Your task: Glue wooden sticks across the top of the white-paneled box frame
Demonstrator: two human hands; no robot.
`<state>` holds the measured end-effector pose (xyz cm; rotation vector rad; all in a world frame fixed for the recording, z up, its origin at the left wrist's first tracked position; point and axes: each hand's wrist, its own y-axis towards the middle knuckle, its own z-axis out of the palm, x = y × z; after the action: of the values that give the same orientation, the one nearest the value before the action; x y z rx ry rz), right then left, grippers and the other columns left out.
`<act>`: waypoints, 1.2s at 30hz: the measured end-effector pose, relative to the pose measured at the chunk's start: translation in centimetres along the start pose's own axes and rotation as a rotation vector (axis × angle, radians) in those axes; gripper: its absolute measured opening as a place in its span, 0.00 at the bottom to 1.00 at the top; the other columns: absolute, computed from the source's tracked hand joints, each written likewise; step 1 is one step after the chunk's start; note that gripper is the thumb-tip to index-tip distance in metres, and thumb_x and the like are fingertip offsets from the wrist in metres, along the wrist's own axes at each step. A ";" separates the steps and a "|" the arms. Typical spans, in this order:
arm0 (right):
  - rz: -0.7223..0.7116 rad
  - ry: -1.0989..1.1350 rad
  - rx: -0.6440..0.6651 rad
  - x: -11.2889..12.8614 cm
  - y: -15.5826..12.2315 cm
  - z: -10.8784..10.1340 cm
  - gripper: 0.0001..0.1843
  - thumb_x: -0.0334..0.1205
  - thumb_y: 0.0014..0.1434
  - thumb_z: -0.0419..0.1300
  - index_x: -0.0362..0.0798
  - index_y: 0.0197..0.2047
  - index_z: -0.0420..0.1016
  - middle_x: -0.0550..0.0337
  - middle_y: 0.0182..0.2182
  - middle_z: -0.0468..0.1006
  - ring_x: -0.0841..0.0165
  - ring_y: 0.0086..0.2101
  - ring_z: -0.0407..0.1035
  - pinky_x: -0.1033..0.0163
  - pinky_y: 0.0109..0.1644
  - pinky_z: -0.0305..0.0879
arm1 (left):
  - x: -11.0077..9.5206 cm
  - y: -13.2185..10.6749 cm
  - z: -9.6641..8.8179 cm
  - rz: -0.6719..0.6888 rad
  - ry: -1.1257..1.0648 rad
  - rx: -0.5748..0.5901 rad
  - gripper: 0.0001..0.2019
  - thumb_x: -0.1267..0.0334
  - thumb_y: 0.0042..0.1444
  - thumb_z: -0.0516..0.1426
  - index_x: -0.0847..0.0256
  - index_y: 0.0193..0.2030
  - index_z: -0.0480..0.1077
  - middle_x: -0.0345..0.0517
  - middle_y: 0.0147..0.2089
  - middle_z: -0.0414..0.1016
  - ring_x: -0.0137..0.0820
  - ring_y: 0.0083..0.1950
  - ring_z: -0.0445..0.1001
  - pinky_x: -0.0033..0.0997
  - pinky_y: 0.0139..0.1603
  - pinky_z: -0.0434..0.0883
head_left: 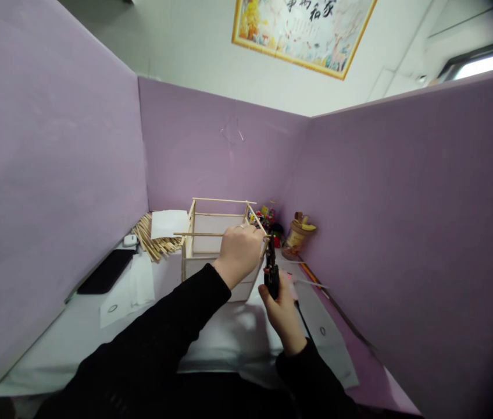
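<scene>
My left hand (241, 247) is closed round a thin wooden stick (198, 234) lying level in front of the frame. Both ends of the stick show beyond the fingers. My right hand (282, 308) grips a pair of black pliers (271, 279), jaws pointing up and away from me. The jaws are at the stick's right end; whether they are closed on it I cannot tell. Behind my left hand stands a box-shaped frame of wooden sticks (220, 200) with white panels on its lower part, partly hidden by the hand and forearm.
A pile of wooden sticks (153, 247) lies at the left, near white paper (170, 223) and a black phone-like slab (107, 272). At the right stand a brown cup (297, 240) and small colourful items (266, 216). Purple partitions (224, 151) enclose the white-covered table (215, 343).
</scene>
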<state>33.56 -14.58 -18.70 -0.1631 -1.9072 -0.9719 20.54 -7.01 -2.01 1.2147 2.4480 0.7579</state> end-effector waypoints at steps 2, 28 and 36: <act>-0.001 -0.014 -0.005 0.2 -0.1 0.2 0.24 0.53 0.59 0.60 0.49 0.53 0.70 0.48 0.47 0.78 0.54 0.48 0.72 0.46 0.54 0.69 | 0.0 0.0 0.1 -0.001 -0.006 -0.010 0.12 0.66 0.68 0.51 0.62 0.45 0.77 0.51 0.41 0.81 0.41 0.44 0.78 0.38 0.42 0.69; -0.049 -0.050 0.119 0.1 2.1 0.4 0.15 0.54 0.60 0.58 0.50 0.35 0.66 0.61 0.30 0.71 0.64 0.32 0.65 0.58 0.37 0.62 | 0.2 0.0 0.1 -0.015 -0.020 0.023 0.12 0.66 0.68 0.50 0.62 0.44 0.77 0.50 0.44 0.82 0.42 0.45 0.78 0.41 0.44 0.70; -0.028 -0.043 0.129 -0.3 2.1 0.8 0.17 0.56 0.61 0.58 0.50 0.36 0.67 0.62 0.30 0.71 0.65 0.31 0.66 0.59 0.36 0.63 | 0.3 0.1 0.0 -0.028 -0.019 0.032 0.11 0.67 0.67 0.52 0.63 0.44 0.77 0.52 0.43 0.82 0.41 0.44 0.78 0.39 0.43 0.70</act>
<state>34.22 -12.51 -17.92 -0.0825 -2.0092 -0.8664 20.44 -6.76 -2.02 1.1910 2.4656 0.6987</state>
